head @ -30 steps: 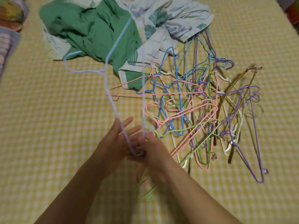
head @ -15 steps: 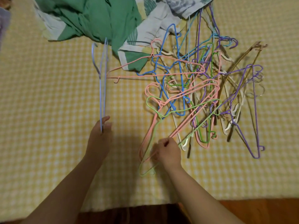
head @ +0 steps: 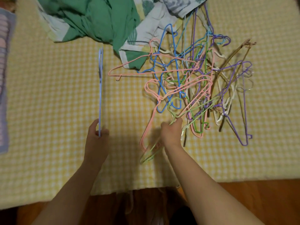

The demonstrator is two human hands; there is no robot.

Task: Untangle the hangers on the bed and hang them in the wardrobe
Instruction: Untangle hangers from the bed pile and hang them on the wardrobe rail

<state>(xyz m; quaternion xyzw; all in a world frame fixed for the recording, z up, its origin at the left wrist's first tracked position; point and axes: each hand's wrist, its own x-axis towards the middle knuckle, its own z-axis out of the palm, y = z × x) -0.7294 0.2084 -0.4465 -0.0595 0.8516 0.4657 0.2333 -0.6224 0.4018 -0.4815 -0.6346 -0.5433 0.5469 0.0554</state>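
On the yellow checked bedspread [head: 48, 111], your left hand [head: 97, 140] grips one light blue hanger [head: 100, 88] by its lower end, thumb and fingers curled round the wire. You see the hanger edge-on: it reads as a thin vertical line, hook end away from you, held apart from the rest and clear of the pile.

Your right hand [head: 171, 133] is at the near edge of the tangled hangers [head: 194, 82]. Its fingers are curled round a light green hanger [head: 191, 109] where the wire runs out of the pile. A second wire may also be caught in the grip, but your knuckles hide the contact point. A pink hanger [head: 149, 122] runs down just beside your right hand, and its lower corner lies on the bedspread below your wrist.

The tangled hangers lie to the right of centre, with pink, blue, green, purple, cream and brown wires crossing one another. A large purple hanger [head: 243, 120] sits at the right edge of the pile. The far side of the pile touches a crumpled green and white patterned sheet [head: 97, 18] and partly runs under it.

A striped cloth [head: 4, 95] lies at the left border of the view. Wooden floor [head: 259, 195] shows beyond the near edge of the bedspread.
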